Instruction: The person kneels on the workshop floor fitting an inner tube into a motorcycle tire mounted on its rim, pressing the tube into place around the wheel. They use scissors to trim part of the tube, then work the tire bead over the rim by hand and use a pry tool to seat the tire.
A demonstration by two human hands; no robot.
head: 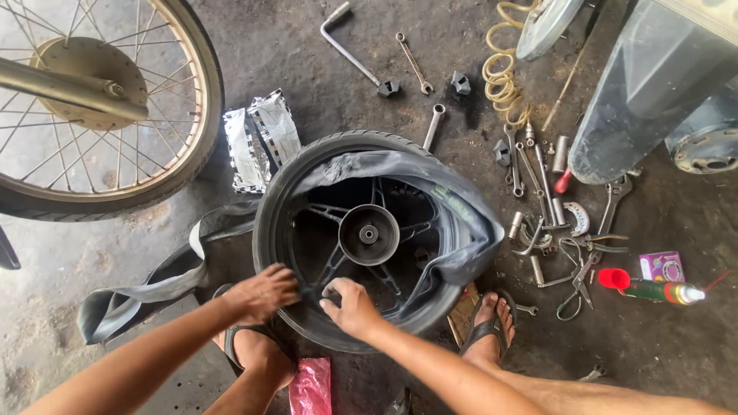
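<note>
Nearest me, my left hand (264, 293) presses fingers-down on the tyre (307, 165) at its seven o'clock edge, closed over the bead. My right hand (352, 306) sits just beside it at six o'clock, fingers curled around the rim (369, 234), gripping. The wheel lies flat on the floor, straight ahead. A black inner tube (453, 215) bulges out from two to four o'clock. Farther right, wrenches (538, 184) lie scattered; a spoked wheel (92, 100) stands at ten o'clock.
</note>
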